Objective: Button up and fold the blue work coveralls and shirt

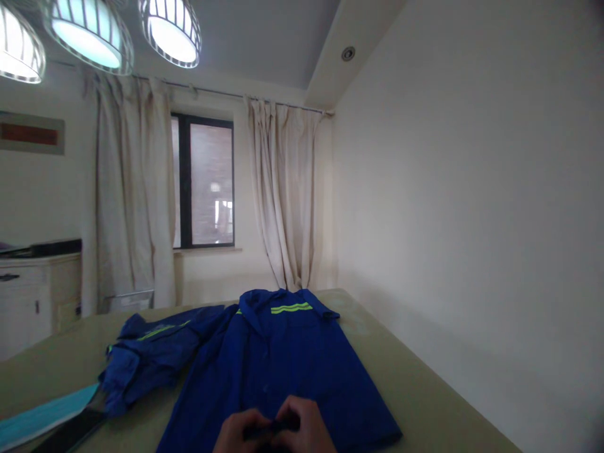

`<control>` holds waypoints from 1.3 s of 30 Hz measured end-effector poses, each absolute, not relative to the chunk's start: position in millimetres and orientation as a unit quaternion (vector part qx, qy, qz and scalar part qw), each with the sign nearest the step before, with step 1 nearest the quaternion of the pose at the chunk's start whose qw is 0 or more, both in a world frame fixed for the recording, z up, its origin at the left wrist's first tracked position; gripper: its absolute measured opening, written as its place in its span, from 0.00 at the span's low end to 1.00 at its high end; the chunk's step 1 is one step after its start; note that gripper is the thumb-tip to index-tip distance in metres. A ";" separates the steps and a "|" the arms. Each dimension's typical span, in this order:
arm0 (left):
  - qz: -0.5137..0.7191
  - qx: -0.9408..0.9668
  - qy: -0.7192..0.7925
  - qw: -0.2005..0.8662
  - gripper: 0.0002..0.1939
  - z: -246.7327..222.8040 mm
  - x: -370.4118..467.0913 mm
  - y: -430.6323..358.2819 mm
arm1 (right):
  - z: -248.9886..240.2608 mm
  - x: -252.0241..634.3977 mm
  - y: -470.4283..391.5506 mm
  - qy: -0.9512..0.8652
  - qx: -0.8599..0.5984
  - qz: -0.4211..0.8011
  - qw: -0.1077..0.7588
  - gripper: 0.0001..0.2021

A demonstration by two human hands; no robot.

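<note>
A blue jacket (302, 352) with yellow-green stripes lies spread on the table, its collar toward the far edge. Near its lower front, at the bottom of the view, my left hand (238, 431) and my right hand (306, 425) are close together with curled fingers. Both pinch a bit of dark blue cloth between them, which looks like part of the jacket. The lower parts of both hands are cut off by the frame. Left of the jacket lies a crumpled blue garment (151, 358) with similar stripes.
The greenish tabletop (368, 340) runs along a white wall on the right. At the lower left lie a light-blue flat item (47, 412) and a black strip (70, 431). A white cabinet (28, 302), curtains (127, 201) and a window stand beyond.
</note>
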State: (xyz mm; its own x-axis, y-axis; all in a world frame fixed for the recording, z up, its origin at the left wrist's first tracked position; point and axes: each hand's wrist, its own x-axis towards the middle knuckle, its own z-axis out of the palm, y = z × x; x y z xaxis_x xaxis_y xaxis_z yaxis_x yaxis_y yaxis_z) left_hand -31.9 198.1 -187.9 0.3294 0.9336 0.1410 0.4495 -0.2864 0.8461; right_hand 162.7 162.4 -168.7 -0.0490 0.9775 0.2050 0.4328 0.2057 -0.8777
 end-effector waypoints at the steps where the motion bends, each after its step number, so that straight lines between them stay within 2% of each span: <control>1: 0.346 0.727 0.473 0.357 0.09 -184.9 -32.0 194.2 | -164.1 162.3 159.9 -0.650 -0.533 0.326 0.433 0.08; 7: 0.381 0.730 0.445 0.353 0.12 -165.7 -31.9 174.3 | -143.8 162.5 151.5 -0.648 -0.492 0.365 0.453 0.06; 11: 0.382 0.738 0.437 0.343 0.17 -166.9 -31.2 172.6 | -145.2 165.5 153.6 -0.641 -0.476 0.388 0.461 0.07; 17: 0.364 0.749 0.448 0.326 0.16 -169.2 -34.1 174.3 | -149.6 169.6 156.5 -0.658 -0.447 0.397 0.458 0.06; 25: 0.374 0.757 0.431 0.317 0.14 -158.9 -31.6 169.3 | -148.3 169.3 153.6 -0.695 -0.442 0.351 0.445 0.06; 30: 0.394 0.749 0.400 0.353 0.10 -154.7 -28.7 166.9 | -147.9 167.7 153.3 -0.704 -0.449 0.318 0.450 0.08; 39: 0.382 0.756 0.413 0.334 0.08 -154.8 -29.4 165.5 | -147.2 164.6 151.7 -0.690 -0.448 0.332 0.462 0.09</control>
